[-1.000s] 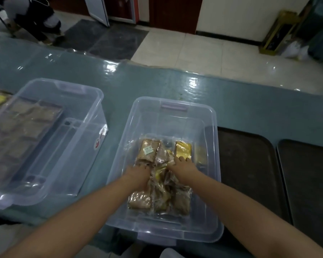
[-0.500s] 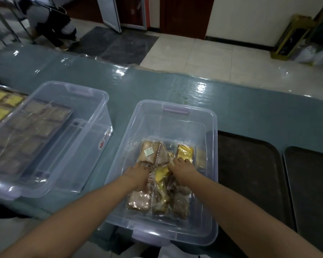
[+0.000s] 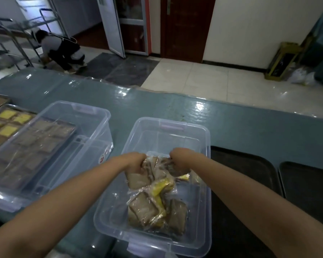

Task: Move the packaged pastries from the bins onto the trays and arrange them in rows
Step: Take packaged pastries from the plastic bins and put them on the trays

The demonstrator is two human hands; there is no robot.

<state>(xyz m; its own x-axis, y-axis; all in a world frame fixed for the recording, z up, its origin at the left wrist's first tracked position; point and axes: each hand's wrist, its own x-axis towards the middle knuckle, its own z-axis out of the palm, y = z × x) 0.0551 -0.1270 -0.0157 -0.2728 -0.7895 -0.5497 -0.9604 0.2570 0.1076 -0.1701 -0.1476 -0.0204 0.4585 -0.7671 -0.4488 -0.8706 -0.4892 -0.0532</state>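
At the far left edge of the frame a tray (image 3: pixel 0 125) holds rows of packaged pastries (image 3: pixel 7 130), yellow ones and brown ones, partly seen through the wall of a clear plastic bin (image 3: pixel 93 116) that stands on the blue-green tabletop (image 3: pixel 250 127). This left bin overlaps the tray in the picture, and a red-and-white label shows on its near right corner.

In the lower middle of the frame a second clear bin (image 3: pixel 207 183) sits on the same tabletop, with a pale purple latch on its far rim. Both arms reach into it from the bottom corners. The left hand (image 3: pixel 136 162) has its fingers curled round the far left part of a bunch of wrapped pastries (image 3: pixel 157 172), and the right hand (image 3: pixel 179 162) grips the far right part of the same bunch, fingers curled under it. The bunch hangs between the two hands, above the bin floor. More wrapped pastries (image 3: pixel 147 209), brown with a yellow one among them, lie in the near half of the bin below the hands.

To the right of this bin, two dark trays lie side by side on the tabletop: the nearer tray (image 3: pixel 250 168) just beside the bin wall, and the farther tray (image 3: pixel 309 185) at the right edge of the frame.

In the upper left, beyond the tabletop, a person (image 3: pixel 60 47) crouches on the floor by a metal rack (image 3: pixel 13 38).
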